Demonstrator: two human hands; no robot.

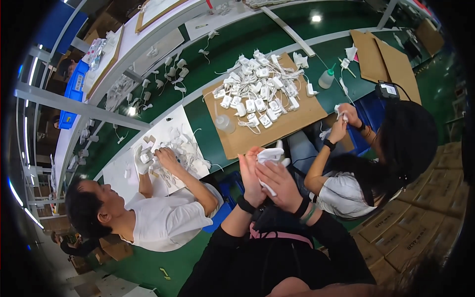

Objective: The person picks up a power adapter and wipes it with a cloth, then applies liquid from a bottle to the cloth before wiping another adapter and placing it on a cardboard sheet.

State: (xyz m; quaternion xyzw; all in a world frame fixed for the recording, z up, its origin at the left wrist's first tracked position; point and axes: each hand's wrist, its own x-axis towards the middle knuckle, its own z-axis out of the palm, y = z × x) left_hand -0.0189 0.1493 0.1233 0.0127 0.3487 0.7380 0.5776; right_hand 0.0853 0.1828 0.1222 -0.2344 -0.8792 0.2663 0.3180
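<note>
In front of my body, near the front edge of the bench, both my hands are raised together around a white cloth (270,155). My left hand (251,179) supports it from the left, fingers pointing up. My right hand (283,184) lies across it with bent fingers. A strip of white hangs below between the palms. Whether a plug adapter is inside the cloth is hidden by the fingers. Just beyond my hands, a large heap of white plug adapters (261,104) with bundled cables covers a brown cardboard sheet (225,143).
A clear bottle (224,123) and a green-capped bottle (326,78) flank the heap. At left, a co-worker (163,218) handles adapters on a white sheet (180,121). At right, another co-worker (351,183) holds something white. Stacked cartons (410,222) stand behind at right.
</note>
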